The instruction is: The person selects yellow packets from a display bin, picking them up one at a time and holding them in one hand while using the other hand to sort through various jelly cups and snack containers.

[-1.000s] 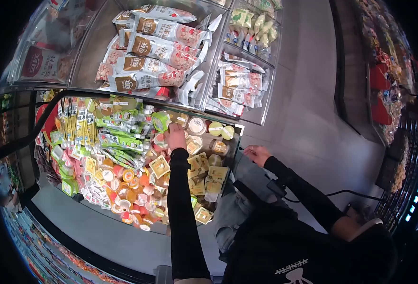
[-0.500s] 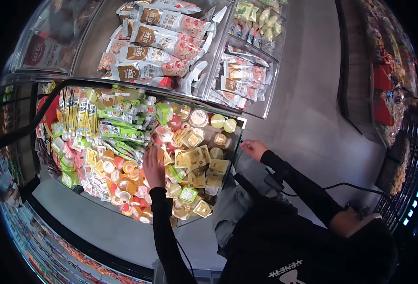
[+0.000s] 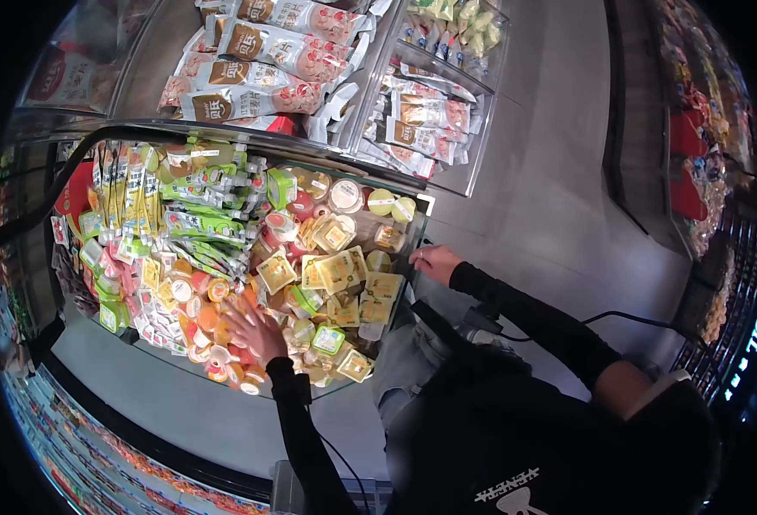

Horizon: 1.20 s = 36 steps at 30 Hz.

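Note:
My left hand [image 3: 256, 331] is spread with bent fingers over a heap of orange-lidded jelly cups [image 3: 208, 317], its fingertips right at the cups. Just beyond it lies a yellow square pack [image 3: 277, 271], and more yellow packs [image 3: 340, 271] are piled to the right. A green-lidded cup [image 3: 328, 341] sits to the right of the wrist. At the right side of the glass-walled bin [image 3: 424, 203], my right hand [image 3: 436, 263] has its fingers curled at the rim. Green spouted pouches [image 3: 207, 226] and yellow stick packs [image 3: 128, 193] fill the bin's far left.
A clear raised tray [image 3: 344, 148] of oat cereal bags [image 3: 262, 96] stands behind the bin. A black bar [image 3: 78, 167] crosses the bin's left corner. Grey floor [image 3: 558, 154] runs along the right, with stocked shelves [image 3: 696, 172] beyond. A cable [image 3: 627, 318] hangs by my right arm.
My left hand has moved left and nearer me, spreading its fingers over the orange cups. A yellow square pack now shows where it was. My right hand stays at the rim; the view has shifted slightly.

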Available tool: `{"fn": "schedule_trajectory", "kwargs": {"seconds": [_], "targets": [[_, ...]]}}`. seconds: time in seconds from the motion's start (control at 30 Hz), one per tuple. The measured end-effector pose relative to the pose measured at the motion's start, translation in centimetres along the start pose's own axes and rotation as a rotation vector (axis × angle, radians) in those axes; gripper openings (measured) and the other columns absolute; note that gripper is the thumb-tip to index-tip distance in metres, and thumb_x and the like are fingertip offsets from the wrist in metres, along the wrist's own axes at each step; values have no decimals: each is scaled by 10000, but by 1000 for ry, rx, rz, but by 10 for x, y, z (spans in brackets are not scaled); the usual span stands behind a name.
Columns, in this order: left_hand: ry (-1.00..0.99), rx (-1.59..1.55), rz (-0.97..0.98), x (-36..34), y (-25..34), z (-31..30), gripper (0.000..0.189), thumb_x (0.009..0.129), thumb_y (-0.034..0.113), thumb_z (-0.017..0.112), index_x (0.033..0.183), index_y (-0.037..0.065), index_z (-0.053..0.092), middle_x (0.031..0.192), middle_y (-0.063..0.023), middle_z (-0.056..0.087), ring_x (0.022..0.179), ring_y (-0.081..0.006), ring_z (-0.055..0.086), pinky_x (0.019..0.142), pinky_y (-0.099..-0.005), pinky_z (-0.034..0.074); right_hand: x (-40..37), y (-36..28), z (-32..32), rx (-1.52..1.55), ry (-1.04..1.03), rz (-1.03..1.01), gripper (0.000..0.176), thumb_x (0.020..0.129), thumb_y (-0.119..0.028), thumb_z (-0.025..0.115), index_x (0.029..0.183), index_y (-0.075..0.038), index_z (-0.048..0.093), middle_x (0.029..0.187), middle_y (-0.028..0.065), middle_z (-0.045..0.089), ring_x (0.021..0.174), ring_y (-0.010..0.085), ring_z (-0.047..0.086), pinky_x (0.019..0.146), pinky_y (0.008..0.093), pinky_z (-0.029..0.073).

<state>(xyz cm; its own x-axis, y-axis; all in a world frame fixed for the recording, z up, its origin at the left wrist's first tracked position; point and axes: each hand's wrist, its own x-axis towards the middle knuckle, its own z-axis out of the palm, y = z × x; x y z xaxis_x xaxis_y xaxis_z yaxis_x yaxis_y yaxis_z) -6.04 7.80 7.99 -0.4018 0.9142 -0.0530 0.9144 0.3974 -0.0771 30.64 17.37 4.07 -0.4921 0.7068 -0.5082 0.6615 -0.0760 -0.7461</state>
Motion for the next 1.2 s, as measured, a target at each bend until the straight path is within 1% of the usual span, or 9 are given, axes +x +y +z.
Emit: {"fn": "schedule_trajectory", "kwargs": {"seconds": [0.1, 0.2, 0.4, 0.6, 0.7, 0.87, 1.03, 1.13, 1.2], "targets": [[-170, -474, 425, 11, 77, 19, 455, 692, -5, 454, 1145, 39, 452, 1271, -163, 364, 1209, -310, 307, 981, -418, 268, 5, -4, 4, 0, -75, -16, 172, 759, -31, 421, 870, -24, 552, 774, 95, 591, 728, 236, 581, 673, 320, 461], [-299, -682, 664, 16, 144, 55, 284, 733, 41, 491, 1016, 36, 515, 1008, -123, 542, 901, -302, 524, 818, -378, 404, 4, -12, 1, -1, -46, -40, 180, 760, -33, 415, 877, -29, 553, 775, 92, 595, 723, 239, 584, 668, 320, 463], [-427, -142, 543, 7, 211, 79, 492, 568, 513, 655, 821, 95, 599, 806, -52, 610, 899, -220, 488, 877, -399, 288, -11, -5, -8, 100, -6, 70, 215, 732, -10, 445, 915, -24, 558, 764, 95, 609, 719, 225, 599, 674, 305, 472], [-596, 13, 401, 1, 218, 71, 448, 603, 452, 637, 867, 93, 597, 828, -64, 601, 965, -222, 452, 918, -417, 249, 6, -6, 5, 72, 106, 6, 239, 722, -9, 456, 945, -10, 540, 828, 107, 592, 803, 247, 589, 717, 317, 467], [-576, -144, 263, -2, 205, 51, 630, 567, 430, 673, 1058, 77, 497, 936, -77, 567, 1019, -257, 441, 900, -454, 262, 47, -1, 36, -154, 145, -56, 284, 721, 8, 454, 995, -29, 517, 1001, 142, 530, 906, 274, 548, 744, 326, 460], [-358, -687, 132, -2, 173, 20, 602, 589, 221, 682, 1099, 36, 422, 1028, -157, 493, 994, -331, 436, 872, -436, 319, 93, -3, 78, -554, 118, 269, 306, 784, -116, 459, 1082, -51, 456, 1184, 254, 354, 983, 350, 476, 784, 373, 429], [-405, -1150, -128, 3, 157, 16, 556, 590, -22, 641, 1083, 49, 395, 1063, -99, 456, 964, -198, 498, 710, -294, 459, 116, 28, 100, -464, 99, 293, 443, 857, -349, 376, 1076, 19, 492, 1127, 207, 433, 949, 358, 473, 827, 428, 344], [-354, -1097, -97, 16, 157, 6, 544, 593, -31, 635, 1077, 43, 398, 1042, -78, 460, 963, -183, 493, 699, -291, 466, 113, 22, 96, -488, 72, 209, 405, 844, -313, 389, 1034, 20, 517, 1099, 189, 461, 943, 339, 479, 803, 419, 364], [-321, -1073, -61, 23, 154, 20, 494, 591, 5, 642, 1040, 33, 438, 991, -85, 485, 917, -227, 511, 703, -322, 459, 89, -9, 65, -544, -106, 180, 370, 745, -182, 551, 1094, -86, 469, 1136, 176, 444, 993, 330, 475, 802, 406, 398]]}}
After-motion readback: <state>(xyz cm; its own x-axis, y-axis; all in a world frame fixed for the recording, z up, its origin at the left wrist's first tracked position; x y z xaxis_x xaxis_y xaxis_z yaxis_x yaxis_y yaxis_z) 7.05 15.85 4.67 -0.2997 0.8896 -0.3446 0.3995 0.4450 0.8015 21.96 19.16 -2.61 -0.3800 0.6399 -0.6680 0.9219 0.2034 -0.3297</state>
